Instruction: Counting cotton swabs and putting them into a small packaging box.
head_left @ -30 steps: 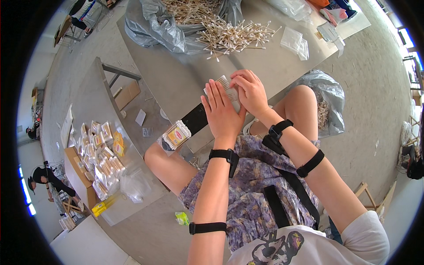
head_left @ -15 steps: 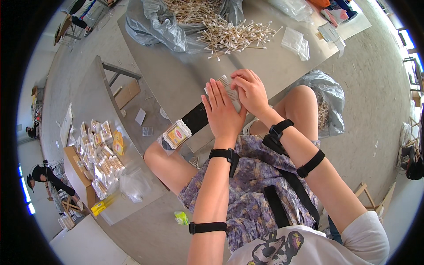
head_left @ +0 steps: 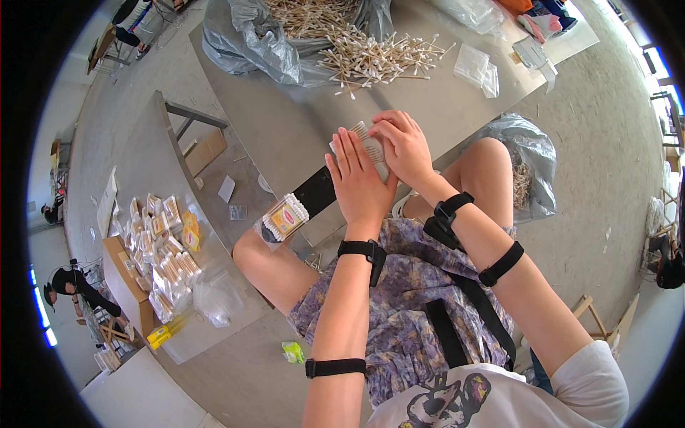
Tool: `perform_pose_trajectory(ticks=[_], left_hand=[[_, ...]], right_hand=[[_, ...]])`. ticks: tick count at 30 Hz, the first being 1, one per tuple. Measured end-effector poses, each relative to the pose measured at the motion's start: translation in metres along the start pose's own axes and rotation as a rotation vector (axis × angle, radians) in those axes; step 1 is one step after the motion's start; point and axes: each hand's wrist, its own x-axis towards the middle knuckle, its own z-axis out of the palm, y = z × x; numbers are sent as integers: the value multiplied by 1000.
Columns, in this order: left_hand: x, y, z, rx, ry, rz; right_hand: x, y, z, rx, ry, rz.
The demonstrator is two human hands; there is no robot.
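Observation:
My left hand (head_left: 357,184) lies flat, its fingers stretched out and close together, over part of a pale, ribbed row of what look like cotton swabs (head_left: 374,148) at the near edge of the metal table (head_left: 314,121). From the right, my right hand (head_left: 405,151) rests against the same row with bent fingers. Whatever those fingertips hold, if anything, is hidden. Left of my left hand is a black flat strip (head_left: 315,192). On its outer end sits a clear pack of cotton swabs (head_left: 287,216) with a yellow label, above my left knee.
Loose cotton swabs (head_left: 382,58) spill from a grey plastic bag (head_left: 264,50) at the far side. Small clear bags (head_left: 477,70) lie right of them. Many filled packs (head_left: 168,246) cover a lower left table. Another swab bag (head_left: 531,167) stands beside my right knee.
The fingers of my right hand have shifted slightly on the row. My left hand and the labelled pack stay in place.

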Motion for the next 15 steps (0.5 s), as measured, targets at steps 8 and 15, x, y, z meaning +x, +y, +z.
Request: perform_pose_trajectory(ticks=[8, 15], left_hand=[[0, 0, 0, -12, 1, -5], [-1, 0, 0, -20, 6, -3]], right_hand=[[0, 0, -2, -19, -34, -14], [1, -2, 0, -21, -2, 11]])
